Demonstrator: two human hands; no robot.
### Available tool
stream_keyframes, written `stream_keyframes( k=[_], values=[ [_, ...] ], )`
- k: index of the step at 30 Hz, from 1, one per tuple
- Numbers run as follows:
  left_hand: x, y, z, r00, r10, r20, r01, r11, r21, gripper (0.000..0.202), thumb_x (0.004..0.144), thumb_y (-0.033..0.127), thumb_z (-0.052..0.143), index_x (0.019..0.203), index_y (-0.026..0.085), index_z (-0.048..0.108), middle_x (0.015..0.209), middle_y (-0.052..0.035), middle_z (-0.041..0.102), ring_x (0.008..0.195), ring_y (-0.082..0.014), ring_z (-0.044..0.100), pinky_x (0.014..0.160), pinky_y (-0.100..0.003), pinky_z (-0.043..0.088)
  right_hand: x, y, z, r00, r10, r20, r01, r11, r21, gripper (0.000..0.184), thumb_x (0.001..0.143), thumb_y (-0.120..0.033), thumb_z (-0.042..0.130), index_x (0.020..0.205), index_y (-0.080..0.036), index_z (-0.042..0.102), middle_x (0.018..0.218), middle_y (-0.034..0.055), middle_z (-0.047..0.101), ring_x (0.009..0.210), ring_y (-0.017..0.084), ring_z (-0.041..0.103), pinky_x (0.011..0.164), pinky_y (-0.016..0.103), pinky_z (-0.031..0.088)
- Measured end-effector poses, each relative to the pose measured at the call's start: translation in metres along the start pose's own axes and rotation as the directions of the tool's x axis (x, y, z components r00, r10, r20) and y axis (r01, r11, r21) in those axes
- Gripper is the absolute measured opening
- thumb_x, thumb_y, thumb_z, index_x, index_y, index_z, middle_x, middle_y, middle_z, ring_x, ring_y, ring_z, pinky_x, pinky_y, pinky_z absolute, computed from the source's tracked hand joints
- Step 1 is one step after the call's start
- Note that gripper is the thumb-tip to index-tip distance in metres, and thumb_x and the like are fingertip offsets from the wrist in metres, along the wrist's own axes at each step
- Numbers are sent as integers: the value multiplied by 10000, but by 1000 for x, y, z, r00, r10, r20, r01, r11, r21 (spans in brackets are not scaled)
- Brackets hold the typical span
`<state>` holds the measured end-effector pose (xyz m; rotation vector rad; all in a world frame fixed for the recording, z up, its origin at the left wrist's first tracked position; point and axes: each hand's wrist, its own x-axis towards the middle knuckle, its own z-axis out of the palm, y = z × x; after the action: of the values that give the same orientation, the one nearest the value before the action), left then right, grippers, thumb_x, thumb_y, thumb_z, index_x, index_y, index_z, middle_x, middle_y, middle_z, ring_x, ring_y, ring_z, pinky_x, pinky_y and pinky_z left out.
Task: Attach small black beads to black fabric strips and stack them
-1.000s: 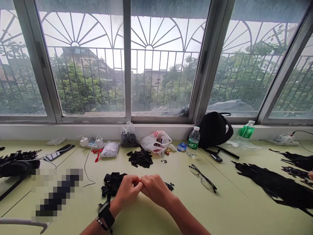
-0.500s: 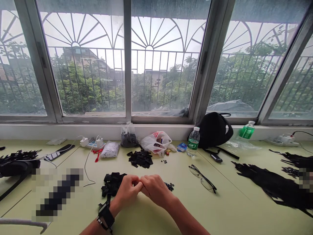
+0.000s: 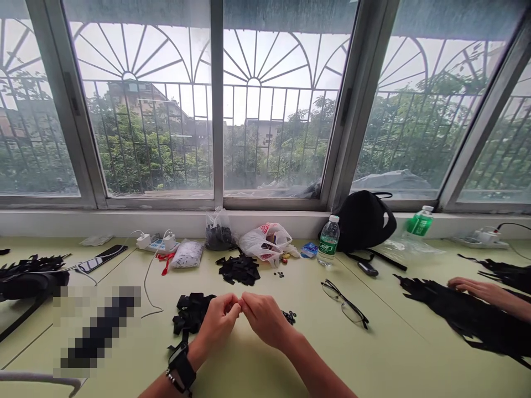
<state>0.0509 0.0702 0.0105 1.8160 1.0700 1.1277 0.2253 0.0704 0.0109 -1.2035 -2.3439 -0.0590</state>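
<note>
We see a matt, pale green desk [image 3: 352, 359] with a smooth laminate look, and on it a heap of matt black cloth scraps [image 3: 191, 312]. Beside them lie a glossy clear plastic water bottle [image 3: 328, 240], a crinkled white plastic bag [image 3: 261, 243] and thin metal eyeglasses [image 3: 344, 301]. Behind, we see a matt black cloth bag [image 3: 365, 221] and a smooth grey metal window frame [image 3: 216, 110].

Right there, the left hand [image 3: 218, 323] and right hand [image 3: 265, 320] meet at the fingertips above the green table [image 3: 365, 354]! Black scraps [image 3: 191, 313] pile up beside the left, black beads [image 3: 289, 317] by the right, and a co-worker's hand [image 3: 477, 291] rests on black fringe [image 3: 468, 315].
</note>
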Motion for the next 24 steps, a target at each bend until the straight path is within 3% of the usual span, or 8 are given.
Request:
stream_keyframes(
  k=[8,18,24],
  values=[
    [2,-5,2,994,16,-104,-8,998,70,434,997,476,443,662,202,478,610,44,437,584,-126,387,574,-256,282,3,-3,-2,994,74,-86,-58,981,184,257,1100,-290,355,932,-219,537,825,-8,629,686,145,556,641,255,336],
    [3,-9,0,983,6,-182,4,999,54,493,994,577,482,714,183,574,642,23,514,597,-133,419,572,-249,303,6,-5,-1,971,107,-216,6,885,466,217,1054,-278,475,935,-221,647,842,25,644,711,157,561,672,260,413],
    [4,-6,0,972,-24,-233,35,998,46,511,989,596,481,703,183,575,618,19,526,570,-133,426,563,-247,307,7,-7,-5,924,176,-339,19,864,503,193,1042,-267,479,1036,-224,668,877,43,664,705,171,583,647,277,439]
  ],
)
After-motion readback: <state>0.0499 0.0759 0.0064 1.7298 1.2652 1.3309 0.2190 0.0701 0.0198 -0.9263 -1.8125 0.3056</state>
